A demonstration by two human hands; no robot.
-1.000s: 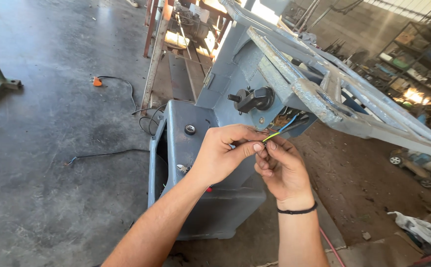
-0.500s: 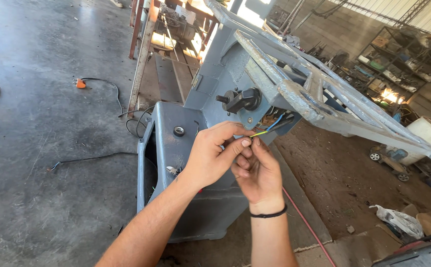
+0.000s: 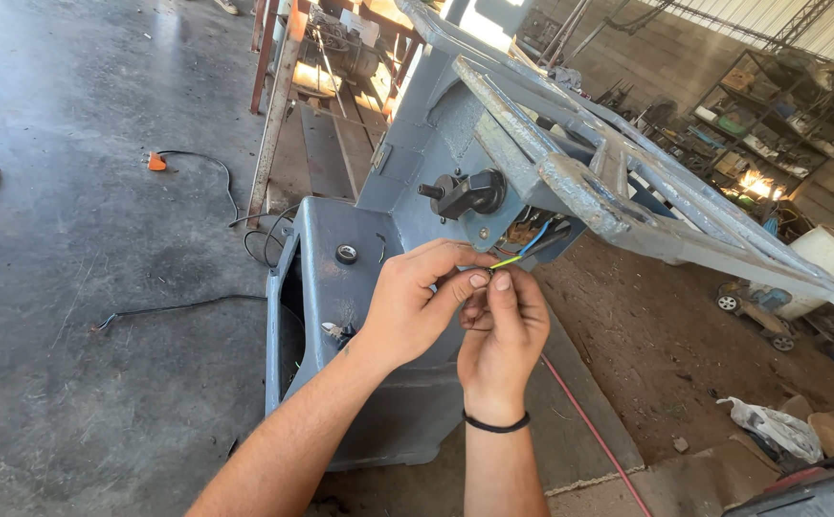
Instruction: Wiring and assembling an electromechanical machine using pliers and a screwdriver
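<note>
Beside the grey machine cabinet [image 3: 340,325], my left hand [image 3: 412,306] and right hand [image 3: 503,330] have drawn closer together. Both pinch the yellow-green wire [image 3: 505,260], now pulled taut from the switch housing [image 3: 522,235].

Grey machine frame [image 3: 627,191] and black knob [image 3: 469,191] crowd above wires [image 3: 517,251]; open floor [image 3: 82,239] left.
</note>
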